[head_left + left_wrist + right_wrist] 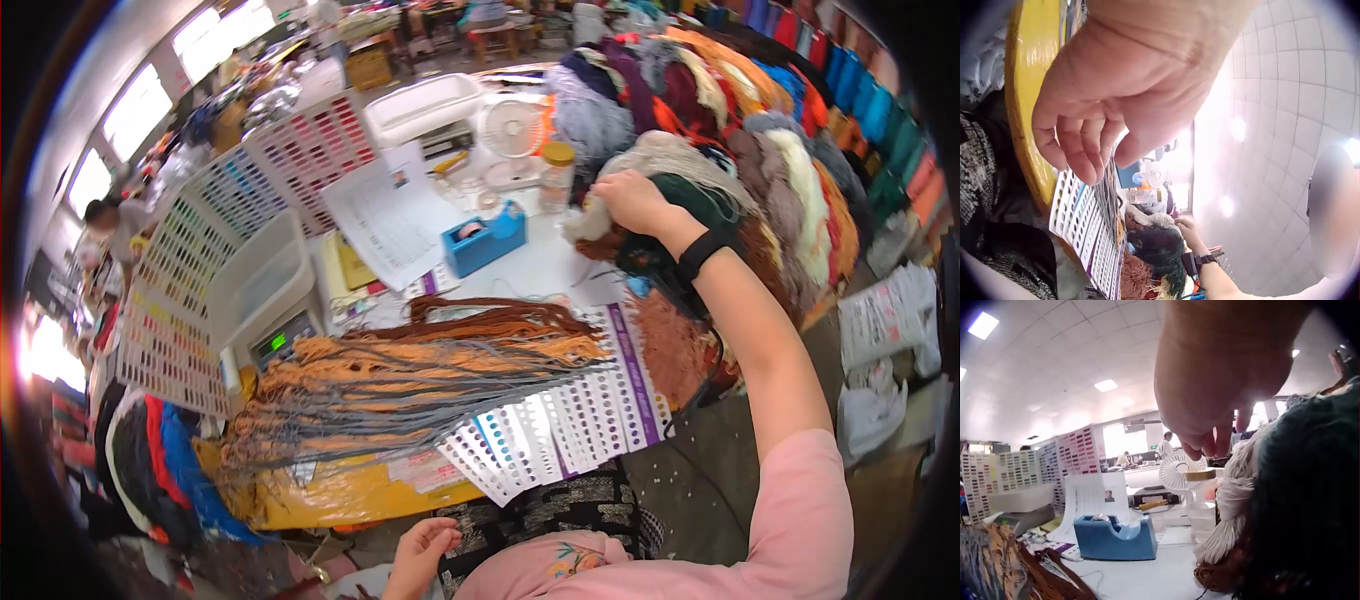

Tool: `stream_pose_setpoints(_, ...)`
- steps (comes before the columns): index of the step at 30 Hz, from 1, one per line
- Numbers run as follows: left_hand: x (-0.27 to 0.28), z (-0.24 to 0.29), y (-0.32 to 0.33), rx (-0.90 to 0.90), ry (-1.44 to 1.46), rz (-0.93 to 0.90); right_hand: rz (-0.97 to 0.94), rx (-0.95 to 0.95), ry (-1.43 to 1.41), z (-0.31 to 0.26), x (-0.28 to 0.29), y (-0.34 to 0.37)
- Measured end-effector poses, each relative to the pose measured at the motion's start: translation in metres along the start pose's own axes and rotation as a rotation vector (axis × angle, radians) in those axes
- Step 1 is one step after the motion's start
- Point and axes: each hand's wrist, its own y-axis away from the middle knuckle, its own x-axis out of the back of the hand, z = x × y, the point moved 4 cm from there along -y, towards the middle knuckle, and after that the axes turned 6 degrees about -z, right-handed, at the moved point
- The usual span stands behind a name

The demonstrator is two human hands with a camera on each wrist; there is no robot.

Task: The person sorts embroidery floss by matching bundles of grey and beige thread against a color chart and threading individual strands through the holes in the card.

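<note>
My right hand (635, 203) reaches to the far right of the table, its fingers curled over a cream yarn skein (683, 153). In the right wrist view the skein's tied end (1232, 503) hangs beside the fingers, next to a dark green skein (1310, 487). My left hand (424, 552) hangs before the table's front edge, fingers loosely bent and holding nothing. Near it lie fanned shade cards (545, 435) with rows of small samples. Orange and grey yarn strands (400, 390) stretch across the table, with brown yarn (500, 315) behind them.
A blue tape dispenser (485, 240), a gold-lidded jar (557, 178) and a small fan (513, 128) stand towards the back. Colour boards (200, 235) rise on the left behind a scale (285, 340) bearing a plastic tub (262, 275). Skeins pile up at right.
</note>
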Motion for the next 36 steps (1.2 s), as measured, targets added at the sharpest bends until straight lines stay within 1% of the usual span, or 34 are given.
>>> stream_pose_setpoints(1,0.003,-0.007,0.001,-0.022,-0.008,-0.025,0.013,0.029,0.067,-0.002,-0.006,-0.010)
stream_pose_setpoints(2,0.007,-0.013,0.004,-0.019,0.008,-0.014,0.025,-0.011,0.131,0.000,-0.012,-0.016)
stream_pose_setpoints(3,0.010,-0.017,0.006,-0.016,0.020,-0.007,0.082,-0.038,0.218,0.002,-0.017,-0.018)
stream_pose_setpoints(4,0.011,-0.020,0.010,-0.011,0.030,-0.007,-0.003,-0.091,0.260,0.010,-0.028,-0.020)
stream_pose_setpoints(5,0.011,-0.016,0.015,0.004,0.027,0.026,-0.206,-0.195,0.288,0.011,-0.027,-0.016)
stream_pose_setpoints(6,0.014,-0.018,0.017,-0.002,0.059,0.038,-0.230,-0.209,0.305,0.010,-0.022,-0.013)
stream_pose_setpoints(8,0.021,-0.026,0.016,-0.015,0.120,0.048,-0.216,-0.180,0.408,0.004,-0.007,-0.011)
stream_pose_setpoints(10,0.020,-0.028,0.012,-0.050,0.132,0.033,-0.277,-0.203,0.501,0.011,-0.004,-0.004)
stream_pose_setpoints(11,0.018,-0.028,0.010,-0.055,0.111,0.025,-0.212,-0.166,0.487,0.013,0.001,0.002)
stream_pose_setpoints(14,0.010,-0.018,0.007,-0.116,-0.024,-0.039,0.147,-0.106,0.436,0.016,0.032,0.021)
stream_pose_setpoints(16,0.005,-0.017,0.007,-0.188,-0.071,-0.087,0.369,-0.183,0.417,0.027,0.066,0.031)
stream_pose_setpoints(18,0.007,-0.021,0.006,-0.210,-0.108,-0.094,0.399,-0.457,0.333,0.067,0.106,0.037)
stream_pose_setpoints(20,0.010,-0.023,0.011,-0.224,-0.097,-0.099,0.897,-0.369,-0.038,0.107,0.147,0.051)
stream_pose_setpoints(21,0.011,-0.023,0.014,-0.231,-0.063,-0.099,1.005,-0.300,-0.611,0.119,0.174,0.050)
stream_pose_setpoints(22,0.012,-0.024,0.017,-0.239,-0.029,-0.099,1.063,-0.208,-1.192,0.124,0.201,0.050)
stream_pose_setpoints(23,0.013,-0.025,0.019,-0.253,-0.031,-0.089,1.066,-0.064,-1.585,0.104,0.229,0.048)
stream_pose_setpoints(24,0.015,-0.027,0.021,-0.268,-0.033,-0.078,1.036,0.101,-1.974,0.077,0.252,0.040)
stream_pose_setpoints(26,0.017,-0.030,0.028,-0.310,-0.024,-0.049,0.885,0.186,-2.035,0.050,0.275,0.024)
stream_pose_setpoints(28,0.020,-0.024,0.036,-0.363,-0.007,-0.013,0.920,0.049,-1.918,-0.007,0.276,0.007)
stream_pose_setpoints(29,0.022,-0.013,0.044,-0.411,-0.039,0.012,0.759,0.206,-2.034,-0.047,0.277,-0.002)
stream_pose_setpoints(30,0.025,-0.002,0.054,-0.476,-0.081,0.067,0.417,0.506,-2.163,-0.104,0.275,-0.013)
stream_pose_setpoints(31,0.030,0.015,0.069,-0.564,-0.168,0.147,0.094,0.744,-2.204,-0.161,0.272,-0.016)
stream_pose_setpoints(32,0.036,0.034,0.086,-0.653,-0.254,0.226,-0.192,0.878,-2.219,-0.218,0.266,-0.011)
stream_pose_setpoints(33,0.042,0.054,0.106,-0.780,-0.272,0.397,-0.319,1.080,-2.108,-0.268,0.264,0.003)
stream_pose_setpoints(34,0.049,0.069,0.128,-0.905,-0.287,0.568,-0.657,0.843,-2.554,-0.316,0.251,0.014)
stream_pose_setpoints(35,0.060,0.078,0.147,-1.094,-0.244,0.575,-0.565,0.631,-2.567,-0.349,0.243,0.033)
stream_pose_setpoints(36,0.067,0.085,0.166,-1.282,-0.196,0.578,-0.646,0.825,-2.453,-0.382,0.225,0.040)
